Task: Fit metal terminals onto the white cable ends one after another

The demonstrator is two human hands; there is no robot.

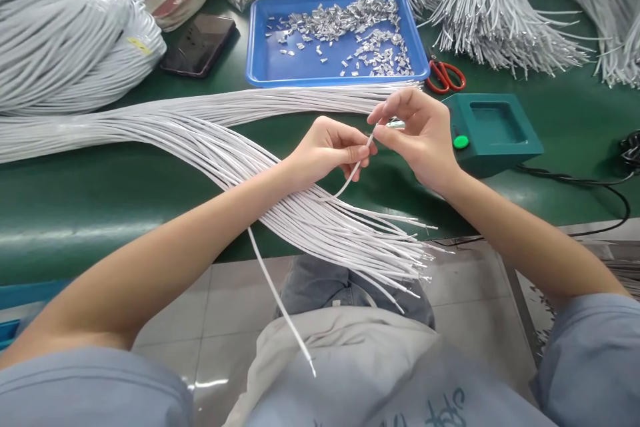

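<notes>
Between the thumb and fingers of my left hand (345, 152) is a single white wire (351, 177), pinched close to its upper end. My right hand (417, 133) is closed at that same end, thumb and forefinger together. A small shiny piece (396, 124) shows at its fingers; its exact kind is too small to make out. Under my left forearm fans a bundle of white wires (320, 227), their bare tips hanging past the table's front edge. Another row of white wires (280, 105) lies straight behind my hands.
A blue tray (257, 67) holds many small metal terminals. Red-handled scissors (445, 77) and a green device (500, 133) with a bright green button lie right. A phone (199, 45), coiled grey cable (65, 27) and more wire bundles (500, 13) stand farther back. A black cord (575, 179) trails right.
</notes>
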